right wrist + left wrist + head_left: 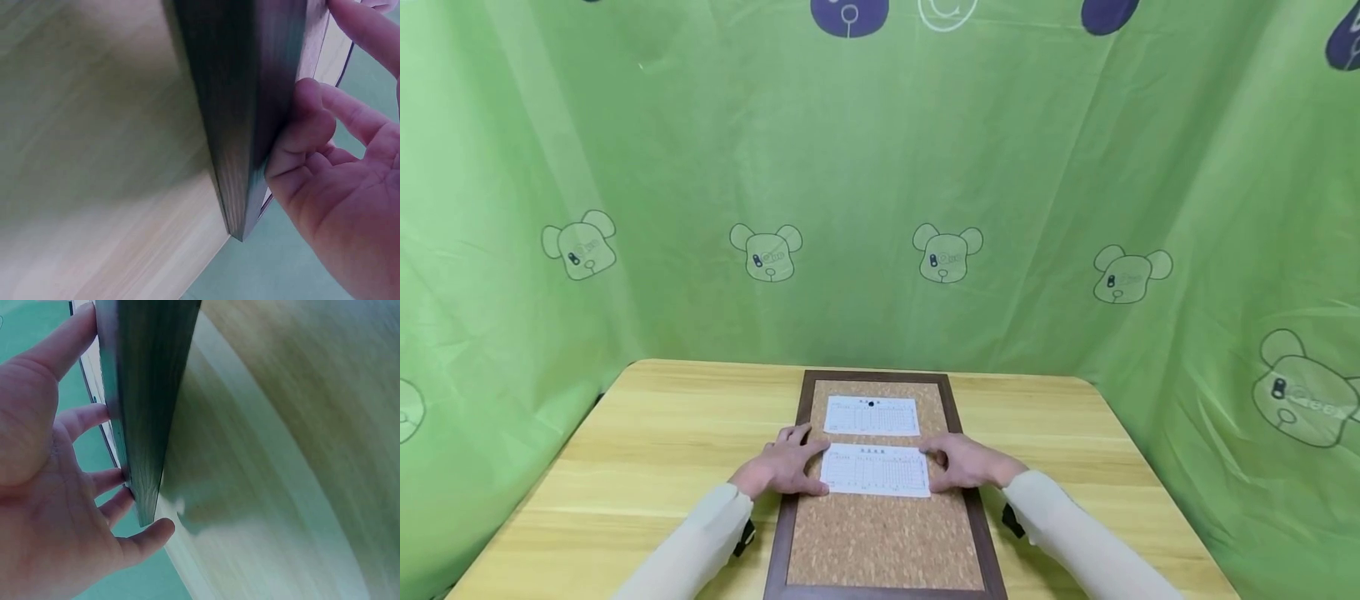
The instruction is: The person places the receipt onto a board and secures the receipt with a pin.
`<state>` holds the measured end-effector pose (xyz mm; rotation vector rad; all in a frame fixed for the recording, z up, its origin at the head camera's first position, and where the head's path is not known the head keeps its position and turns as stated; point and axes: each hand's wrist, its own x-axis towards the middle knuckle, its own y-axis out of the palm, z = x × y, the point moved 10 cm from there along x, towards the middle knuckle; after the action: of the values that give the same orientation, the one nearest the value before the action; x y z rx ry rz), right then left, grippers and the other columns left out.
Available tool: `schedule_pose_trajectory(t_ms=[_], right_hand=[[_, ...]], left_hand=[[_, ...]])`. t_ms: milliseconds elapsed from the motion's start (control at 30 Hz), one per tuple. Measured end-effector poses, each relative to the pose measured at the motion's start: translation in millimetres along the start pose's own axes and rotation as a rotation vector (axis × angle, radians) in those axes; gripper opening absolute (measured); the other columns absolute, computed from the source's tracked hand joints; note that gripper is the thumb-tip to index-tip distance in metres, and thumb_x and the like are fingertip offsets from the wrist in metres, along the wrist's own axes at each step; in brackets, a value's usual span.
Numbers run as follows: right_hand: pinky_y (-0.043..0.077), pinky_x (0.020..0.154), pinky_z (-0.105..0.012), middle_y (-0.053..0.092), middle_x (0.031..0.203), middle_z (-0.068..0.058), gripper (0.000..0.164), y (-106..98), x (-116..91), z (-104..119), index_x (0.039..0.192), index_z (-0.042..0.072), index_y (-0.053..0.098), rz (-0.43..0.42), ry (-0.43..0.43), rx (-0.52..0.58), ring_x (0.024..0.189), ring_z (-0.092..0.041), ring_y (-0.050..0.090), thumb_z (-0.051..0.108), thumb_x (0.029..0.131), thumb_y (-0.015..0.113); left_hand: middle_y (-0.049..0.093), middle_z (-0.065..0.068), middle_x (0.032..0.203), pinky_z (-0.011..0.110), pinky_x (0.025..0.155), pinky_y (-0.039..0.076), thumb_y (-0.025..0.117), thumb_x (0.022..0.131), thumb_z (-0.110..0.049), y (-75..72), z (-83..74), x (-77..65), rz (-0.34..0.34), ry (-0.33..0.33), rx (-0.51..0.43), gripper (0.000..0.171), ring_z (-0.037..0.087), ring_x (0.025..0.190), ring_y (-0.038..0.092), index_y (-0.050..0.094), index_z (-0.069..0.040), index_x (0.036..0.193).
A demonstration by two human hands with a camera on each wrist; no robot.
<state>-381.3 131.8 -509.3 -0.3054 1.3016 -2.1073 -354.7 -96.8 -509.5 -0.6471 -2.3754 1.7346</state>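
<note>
On a cork board [887,542] with a dark wooden frame lies a printed paper form [875,471], flat between the two hands. The left hand [784,467] touches its left edge, index finger near the upper corner and thumb near the lower one. At the right edge, the right hand [972,462] rests index finger and thumb by the two corners, its other fingers bent. A second paper form [871,419] sits higher on the board, with a black pushpin [871,404] at its top middle. Both wrist views show the frame's side close up, with the left hand's fingers spread.
The board lies lengthwise on a light wooden table [647,467], with tabletop on both sides. A green curtain [850,167] printed with bear heads hangs behind the table and at its sides.
</note>
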Motion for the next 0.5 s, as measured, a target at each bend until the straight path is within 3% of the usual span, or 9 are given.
schedule_pose_trajectory(t_ms=[500], right_hand=[[0.044,0.065,-0.026,0.055,0.087,-0.006,0.055,-11.8,-16.1,-6.6,0.128,0.001,0.055,-0.034,-0.064,0.177,0.077,-0.019,0.05,0.016,0.079,0.076]], left_hand=[[0.02,0.02,0.151,0.062,0.096,0.033,0.07,0.08,-0.05,1.4,2.2,1.0,0.006,0.002,-0.018,0.076,0.043,0.135,0.018,0.043,-0.016,0.143]])
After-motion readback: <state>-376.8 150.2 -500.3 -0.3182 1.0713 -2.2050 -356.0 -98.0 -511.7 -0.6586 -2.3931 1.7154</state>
